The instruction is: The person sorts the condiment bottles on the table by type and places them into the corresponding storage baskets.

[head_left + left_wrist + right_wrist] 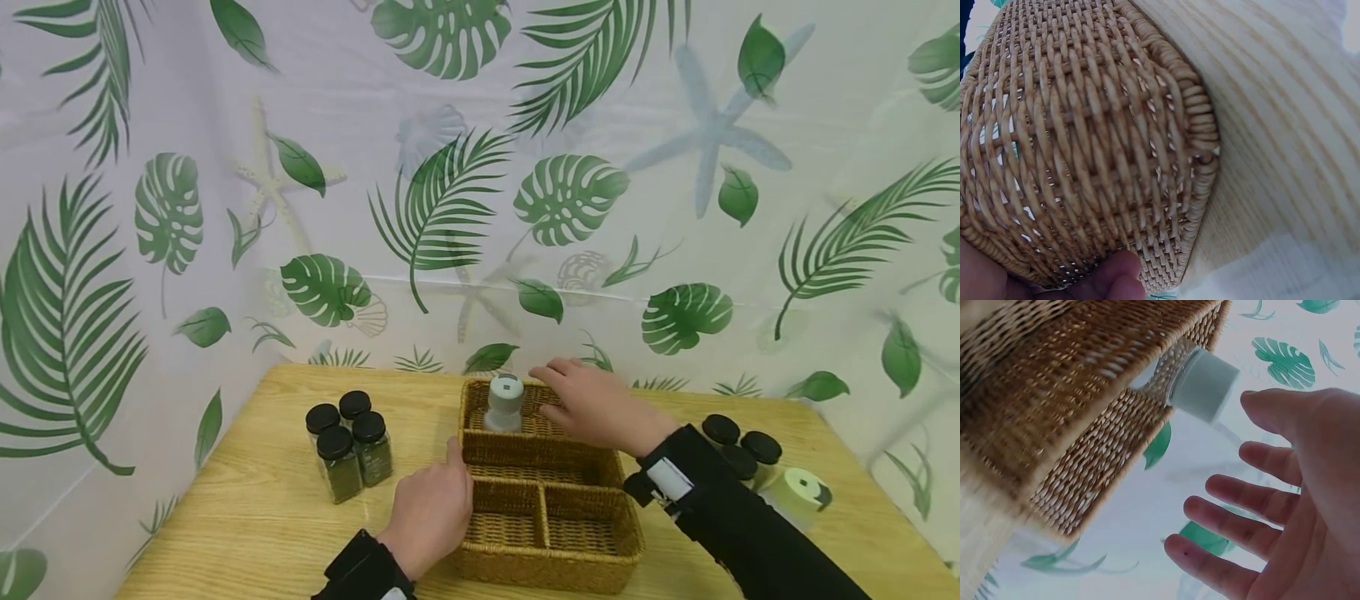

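Note:
A wicker basket (547, 567) with several compartments stands at mid table. In its back compartment, at the left, is a clear bottle with a pale cap (506, 390), upright; the right wrist view shows this cap (1205, 385) too. My left hand (431, 512) holds the basket's left side, index finger pointing up along it; in the left wrist view its fingertips (1124, 272) touch the wicker wall (1079, 137). My right hand (600, 408) is over the back compartment, right of the bottle. In the right wrist view that hand (1291, 481) has spread fingers, apart from the cap, holding nothing.
Several black-capped jars (343, 467) stand left of the basket. More black-capped jars (762, 447) are on the right, beside a bottle with a pale lid (804, 489), partly behind my right sleeve. A leaf-patterned cloth (465, 208) hangs behind the wooden table (247, 500).

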A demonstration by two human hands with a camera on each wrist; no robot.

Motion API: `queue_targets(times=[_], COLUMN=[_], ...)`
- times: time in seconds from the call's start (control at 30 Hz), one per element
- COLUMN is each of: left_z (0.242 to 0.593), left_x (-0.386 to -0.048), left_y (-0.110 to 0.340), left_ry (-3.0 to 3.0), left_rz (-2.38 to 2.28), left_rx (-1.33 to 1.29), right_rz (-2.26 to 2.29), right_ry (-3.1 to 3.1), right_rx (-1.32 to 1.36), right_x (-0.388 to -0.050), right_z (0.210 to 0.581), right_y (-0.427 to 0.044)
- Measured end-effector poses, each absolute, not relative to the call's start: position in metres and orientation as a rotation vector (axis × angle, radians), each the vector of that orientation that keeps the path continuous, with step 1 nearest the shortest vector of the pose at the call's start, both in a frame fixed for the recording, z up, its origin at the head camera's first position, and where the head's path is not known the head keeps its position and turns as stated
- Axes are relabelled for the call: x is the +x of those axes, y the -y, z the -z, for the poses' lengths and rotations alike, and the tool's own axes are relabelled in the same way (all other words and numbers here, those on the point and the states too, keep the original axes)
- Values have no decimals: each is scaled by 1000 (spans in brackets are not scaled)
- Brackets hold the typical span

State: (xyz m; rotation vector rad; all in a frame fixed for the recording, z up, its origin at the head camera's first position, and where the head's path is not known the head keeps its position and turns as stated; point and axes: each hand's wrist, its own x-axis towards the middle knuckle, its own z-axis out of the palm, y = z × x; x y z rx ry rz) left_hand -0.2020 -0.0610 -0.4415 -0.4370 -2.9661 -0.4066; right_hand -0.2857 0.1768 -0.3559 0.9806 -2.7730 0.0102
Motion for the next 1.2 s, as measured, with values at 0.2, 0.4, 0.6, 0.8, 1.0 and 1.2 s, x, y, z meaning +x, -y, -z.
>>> queue_targets(times=[0.2,0.4,0.6,0.8,1.0,1.2], left_z=[442,441,441,440,440,441], left_x=[-201,-201,-200,-200,-200,-200], left_y=[62,63,64,63,62,60], left_ry=[2977,2981,2987,2982,2974,2991], left_rz=[435,460,455,445,437,463], left_rx=[-447,-422,-404,-414,-417,-426], right_rz=[-26,-53,-67,-60,-37,-20], right_ry=[2785,2822,2867,2884,2881,2916], right_rx=[915,849,750,659,612,542], right_x=[-266,-247,-234,-224,-214,-205], right_z=[346,337,335,332,332,336], right_y=[-203,-234,-269,-297,-319,-338])
